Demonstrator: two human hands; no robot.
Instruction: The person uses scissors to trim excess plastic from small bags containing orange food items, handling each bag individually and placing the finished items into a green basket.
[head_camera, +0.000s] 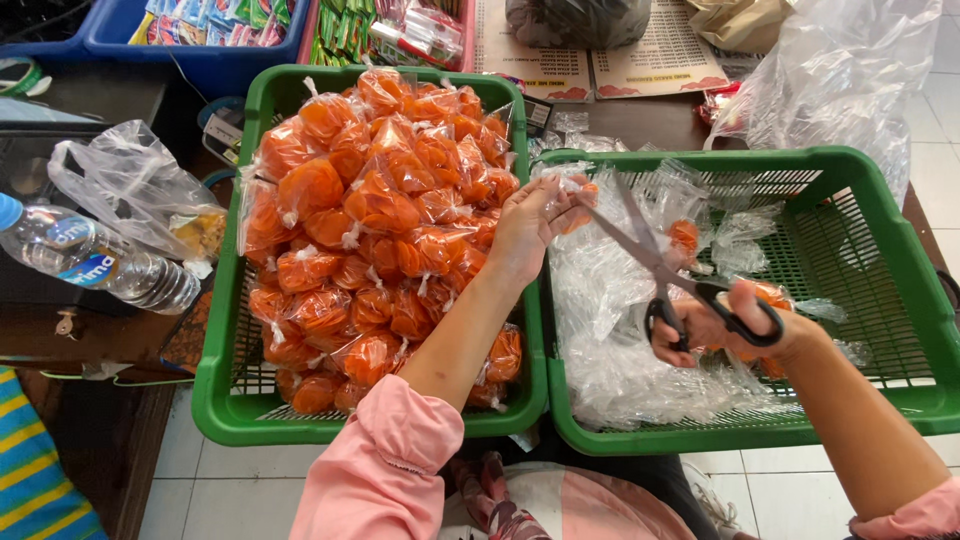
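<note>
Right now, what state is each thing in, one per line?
Left basket: heaped with tied orange packets.
Right basket: partly filled with clear bags, a few orange packets.
Scissors: open, in right hand.
Left hand: pinching a small packet at the blades.
Bottle: lying down, capped.

Pale tiled floor (240, 495) below; dark wooden surface (90, 335) at left; blue tubs (190, 55) lined along the back, under even light.

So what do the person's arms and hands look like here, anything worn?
Both hands, left hand and right hand, are bare: no gloves, rings or watch visible. Loose pink sleeves are pushed up, gathered near the left elbow and low on the right forearm.
</note>
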